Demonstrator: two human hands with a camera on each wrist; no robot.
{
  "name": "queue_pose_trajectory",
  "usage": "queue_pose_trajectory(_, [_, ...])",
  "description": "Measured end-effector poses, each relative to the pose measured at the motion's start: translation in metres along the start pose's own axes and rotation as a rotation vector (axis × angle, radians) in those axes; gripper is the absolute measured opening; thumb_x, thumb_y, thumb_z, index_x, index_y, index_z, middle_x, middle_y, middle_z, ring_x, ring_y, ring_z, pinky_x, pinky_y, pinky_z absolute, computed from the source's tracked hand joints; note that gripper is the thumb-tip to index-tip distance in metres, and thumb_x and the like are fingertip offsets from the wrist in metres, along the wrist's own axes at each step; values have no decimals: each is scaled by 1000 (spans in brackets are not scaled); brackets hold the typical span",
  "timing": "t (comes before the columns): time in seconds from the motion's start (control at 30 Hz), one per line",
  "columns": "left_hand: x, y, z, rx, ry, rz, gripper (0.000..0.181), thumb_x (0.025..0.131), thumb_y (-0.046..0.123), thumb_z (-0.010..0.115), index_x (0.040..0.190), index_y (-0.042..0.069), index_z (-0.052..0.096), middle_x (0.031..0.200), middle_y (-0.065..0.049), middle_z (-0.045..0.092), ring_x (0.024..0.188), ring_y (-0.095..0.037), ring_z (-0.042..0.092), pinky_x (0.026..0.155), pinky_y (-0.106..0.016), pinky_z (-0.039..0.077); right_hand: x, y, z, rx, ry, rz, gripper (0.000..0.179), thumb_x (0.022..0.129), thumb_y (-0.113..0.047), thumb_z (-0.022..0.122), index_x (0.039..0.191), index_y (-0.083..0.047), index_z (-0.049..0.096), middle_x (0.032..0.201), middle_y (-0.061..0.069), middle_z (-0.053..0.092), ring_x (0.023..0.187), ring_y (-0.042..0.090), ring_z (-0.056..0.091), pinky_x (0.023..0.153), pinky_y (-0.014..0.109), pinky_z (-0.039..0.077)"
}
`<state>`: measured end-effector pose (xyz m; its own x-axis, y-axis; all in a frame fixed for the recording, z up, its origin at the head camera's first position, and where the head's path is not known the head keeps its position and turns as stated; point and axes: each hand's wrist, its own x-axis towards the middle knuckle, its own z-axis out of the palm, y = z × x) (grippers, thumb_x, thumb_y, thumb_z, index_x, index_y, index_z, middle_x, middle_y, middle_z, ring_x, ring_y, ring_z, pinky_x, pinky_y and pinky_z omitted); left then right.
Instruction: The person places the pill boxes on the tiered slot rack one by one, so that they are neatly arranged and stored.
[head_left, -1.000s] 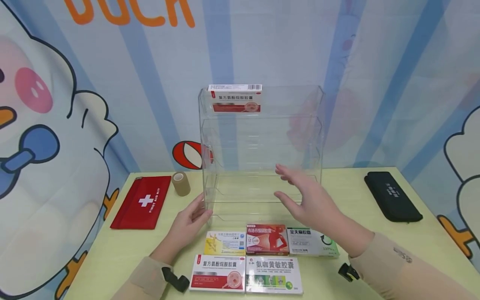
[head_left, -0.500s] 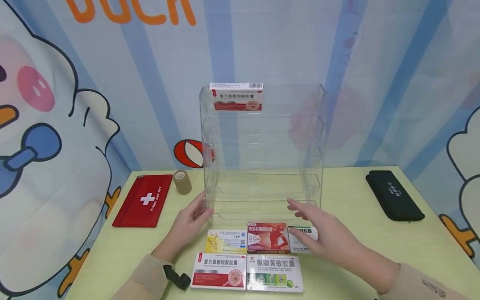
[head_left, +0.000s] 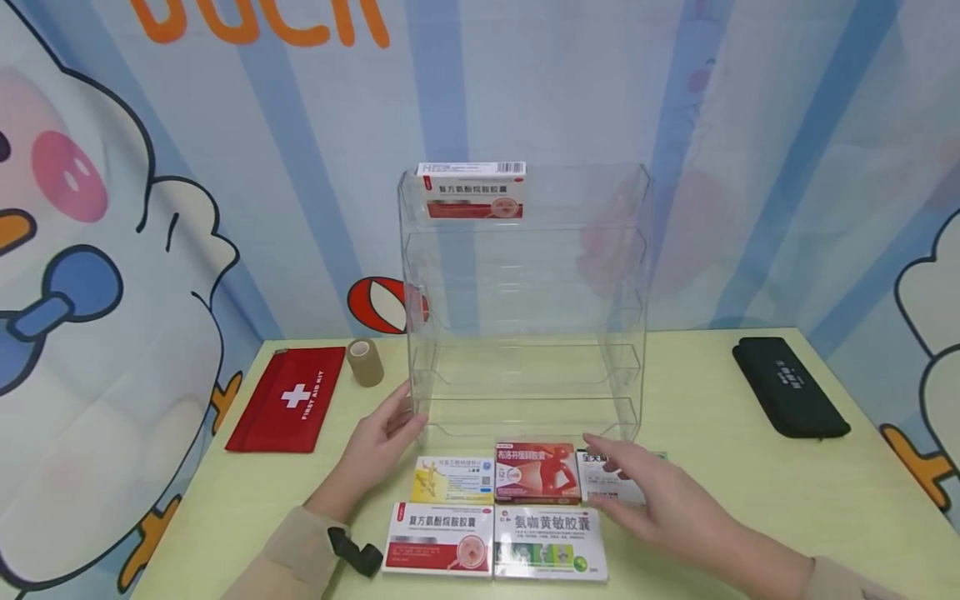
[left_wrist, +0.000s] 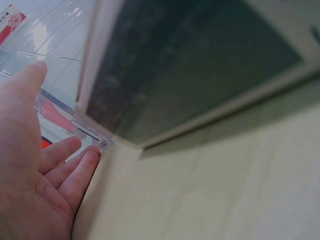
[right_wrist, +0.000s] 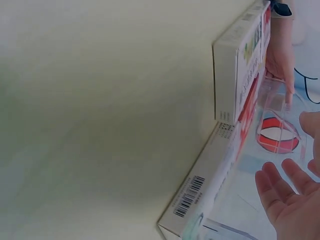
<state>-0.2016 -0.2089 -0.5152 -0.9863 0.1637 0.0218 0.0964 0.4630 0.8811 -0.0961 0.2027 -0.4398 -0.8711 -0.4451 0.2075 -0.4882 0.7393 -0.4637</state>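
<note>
A clear tiered acrylic rack (head_left: 528,399) stands on the table, with a white-and-red medicine box (head_left: 474,193) in its top tier at left. My left hand (head_left: 375,450) grips the rack's lower left edge, thumb in front and fingers behind. My right hand (head_left: 656,498), fingers spread, hovers over a white-and-green capsule box (head_left: 595,479), partly covering it; nothing is in its grasp. To that box's left lie a red capsule box (head_left: 537,473) and a yellow-and-white box (head_left: 452,481). Nearer are a white-and-red box (head_left: 438,539) and a white box with green pictures (head_left: 551,543).
A red first aid pouch (head_left: 287,400) and a tan tape roll (head_left: 365,363) lie left of the rack. At the far right is a black zipped case (head_left: 791,387). A printed curtain (head_left: 525,100) hangs behind the table.
My right hand has come down and nearer from in front of the rack to over the white-and-green box. The left hand keeps its grip on the rack.
</note>
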Motion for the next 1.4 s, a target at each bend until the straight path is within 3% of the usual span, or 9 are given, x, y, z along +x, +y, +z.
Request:
queue_pose_trajectory(0.13, [0,1,0,9,-1,-10,74,108,47,69,172,43,33,164,-7,60,153,-31,59,123,-51,53,-6,1,8,25,-18,-23,69,95,-30,89,155,-14,60,146,2,72,108,13,75,89,33,69])
queue_pose_trajectory(0.27, [-1,2,-1,9,2,-23,74,108,47,70,172,45,33,165,-6,60,153,-30,59,122,-51,53,-10,0,12,51,-106,28,69,97,-47,84,156,-19,60,147,-3,68,108,8,71,92,32,69])
queue_pose_trajectory(0.37, [-1,2,0,8,4,-28,74,107,48,70,172,45,33,166,-6,59,154,-30,58,122,-51,53,-12,-2,15,34,-186,96,72,96,-62,79,156,-26,60,151,-6,65,117,8,68,100,38,68])
queue_pose_trajectory(0.5, [-1,2,0,12,4,-16,74,108,50,69,172,44,33,166,-8,59,154,-32,58,122,-51,53,-15,-3,22,47,-263,157,73,92,-67,79,153,-30,62,155,-3,62,133,20,64,108,54,64])
queue_pose_trajectory(0.6, [0,0,1,11,10,-21,73,107,52,69,171,47,33,165,-6,60,153,-31,59,122,-51,54,-18,-2,26,77,-304,178,75,90,-68,81,153,-33,62,154,-3,61,136,24,63,109,60,62])
queue_pose_trajectory(0.9, [2,-4,1,-4,1,-21,74,106,52,70,170,50,32,165,-4,60,153,-29,59,122,-51,54,-25,3,33,41,-291,54,68,94,-70,75,146,-27,67,141,-9,64,118,10,66,104,42,66])
queue_pose_trajectory(1.07, [2,-4,1,-3,-2,-32,74,107,51,70,170,50,32,165,-4,59,154,-29,59,122,-51,54,-27,6,34,133,-371,122,62,92,-65,79,143,-32,67,142,-12,61,115,8,60,102,30,66])
queue_pose_trajectory(1.4, [1,-1,1,3,5,-36,74,107,49,70,171,48,33,166,-5,59,154,-30,59,122,-51,54,-30,7,32,124,-418,149,70,93,-69,77,149,-30,63,146,-10,64,118,10,60,108,38,65])
